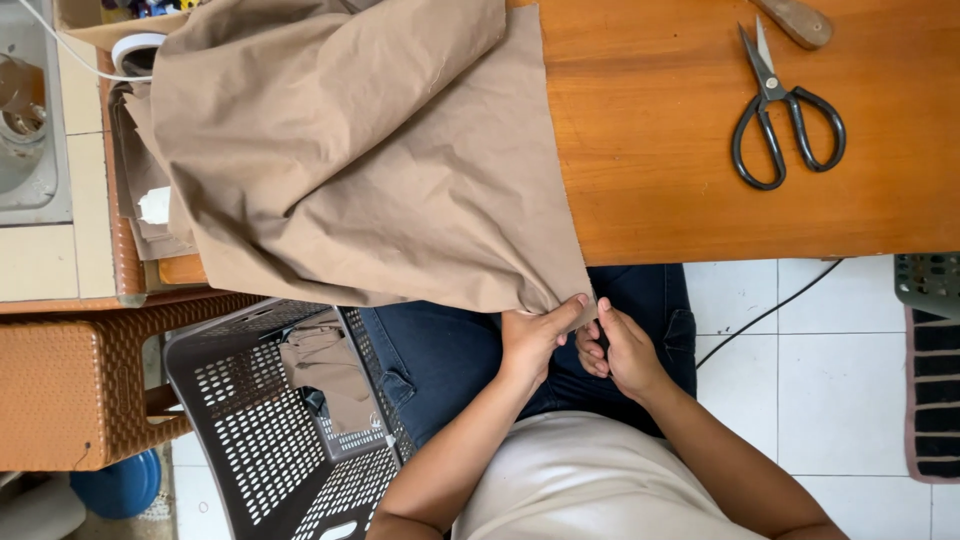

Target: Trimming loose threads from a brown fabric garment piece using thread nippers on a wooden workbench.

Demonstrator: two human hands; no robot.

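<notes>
Head view. One tan cloth is spread over the left part of the wooden table, rumpled and folded on itself. Its long axis runs diagonally from the upper left, by the sewing machine, down to a lower right corner that hangs off the near table edge over the lap. That corner points toward the person.

The corner is pinched by both hands. The left hand is closed on the cloth's edge, thumb on top. The right hand is closed just beside it, fingers curled against the same corner; the two hands are touching.

One pair of black-handled scissors lies on the bare table at the right, well apart from the cloth, blades pointing away from the person, handles nearer. One wooden handle is seen just above the blades, cut off by the frame.

One dark perforated basket stands on the floor at the lower left, with one smaller tan piece inside. One black cable crosses the white floor tiles.
</notes>
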